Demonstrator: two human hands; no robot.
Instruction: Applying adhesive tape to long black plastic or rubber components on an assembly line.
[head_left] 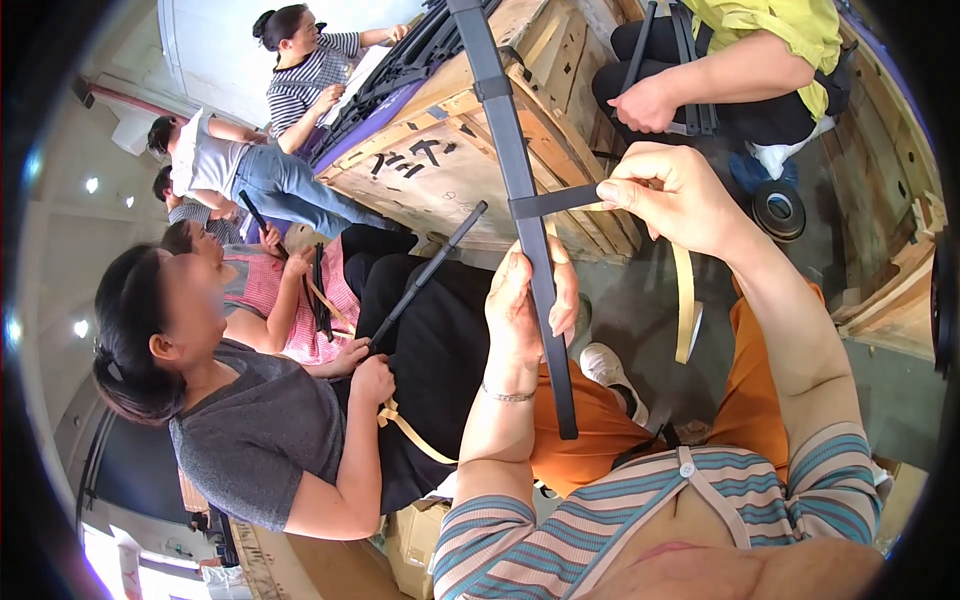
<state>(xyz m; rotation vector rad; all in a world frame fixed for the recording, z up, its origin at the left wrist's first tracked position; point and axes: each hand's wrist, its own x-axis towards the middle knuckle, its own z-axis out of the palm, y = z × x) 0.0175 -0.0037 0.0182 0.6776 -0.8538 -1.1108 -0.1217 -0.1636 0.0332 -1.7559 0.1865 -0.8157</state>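
The long dark strip (530, 250) stands nearly upright in front of the person, over the orange-clad lap. The left hand (520, 300) is closed around its middle. The right hand (670, 195) pinches the end of a short dark band (555, 203) crossing the strip, a tan tape (684, 300) hanging below. Best to keep the strip steady and the band taut and square. A wooden crate (450, 160) lies beyond.
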